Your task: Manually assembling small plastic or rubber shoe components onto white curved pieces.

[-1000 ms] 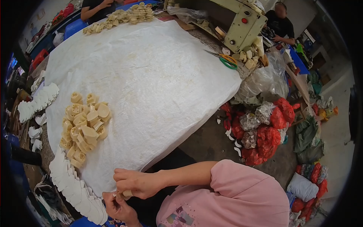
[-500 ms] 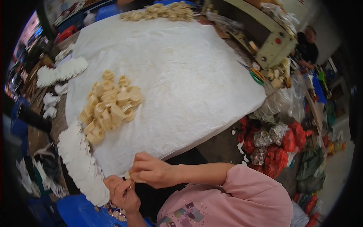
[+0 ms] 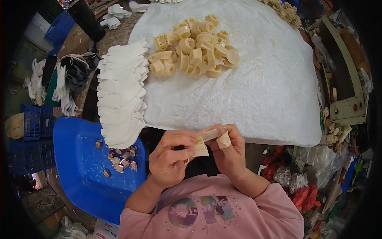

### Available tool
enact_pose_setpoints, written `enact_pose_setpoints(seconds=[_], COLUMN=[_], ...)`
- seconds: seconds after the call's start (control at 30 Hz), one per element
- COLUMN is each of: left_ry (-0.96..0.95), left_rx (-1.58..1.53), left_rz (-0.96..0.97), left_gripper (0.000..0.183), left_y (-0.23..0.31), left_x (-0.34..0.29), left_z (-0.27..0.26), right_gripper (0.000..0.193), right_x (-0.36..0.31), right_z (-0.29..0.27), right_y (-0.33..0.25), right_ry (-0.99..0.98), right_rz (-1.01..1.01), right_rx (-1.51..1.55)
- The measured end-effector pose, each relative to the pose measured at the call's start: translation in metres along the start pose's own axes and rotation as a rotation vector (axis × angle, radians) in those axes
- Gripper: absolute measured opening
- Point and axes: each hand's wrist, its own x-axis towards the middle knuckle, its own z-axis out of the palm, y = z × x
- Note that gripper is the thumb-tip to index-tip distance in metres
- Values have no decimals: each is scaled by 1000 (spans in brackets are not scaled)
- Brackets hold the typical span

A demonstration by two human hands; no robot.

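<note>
My left hand (image 3: pixel 172 156) pinches a small cream block with a hollowed, ribbed side (image 3: pixel 200 147), like a shoe heel. Close beside it, my right hand (image 3: pixel 230 153) holds a thin pale strip (image 3: pixel 209 135) that reaches toward the block. A cream wrapping (image 3: pixel 224 140) sits at the tip of my right thumb. Beyond my hands lies a heap of similar cream heel-like pieces (image 3: pixel 195 51) on a white sheet (image 3: pixel 270 95). To the left, a long overlapping row of white cut pieces (image 3: pixel 121 91) runs along the sheet's edge.
A blue tub (image 3: pixel 79 167) at the lower left holds several small brownish-and-cream pieces (image 3: pixel 121 161). A dark cylinder (image 3: pixel 85 20) stands at the far left. On the right are a pale machine housing (image 3: pixel 349 107) and clear plastic bags (image 3: pixel 318 157). Gloves (image 3: pixel 59 83) hang at the left.
The view has swung left and down, showing the blue tub more fully. My hands, earlier close together by the table's corner, are now slightly apart, with the cream block and strip in plain sight.
</note>
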Motion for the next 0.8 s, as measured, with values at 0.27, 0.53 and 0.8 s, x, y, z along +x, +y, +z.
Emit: enact_pose_setpoints(seconds=[0.27,0.53,0.8], left_ry=[-126,-154,-83], left_rx=[338,634,113], left_rz=[182,172,-159], left_gripper=[24,21,21], left_y=[-3,-4,-4], left_x=[2,6,0], left_z=[5,13,-2], right_gripper=[24,29,29], right_x=[-16,2,27], right_z=[-6,3,-27], right_y=[-11,-18,-25], right_ry=[44,-43,-218], right_rz=[113,86,356], right_rx=[-131,-673,-429])
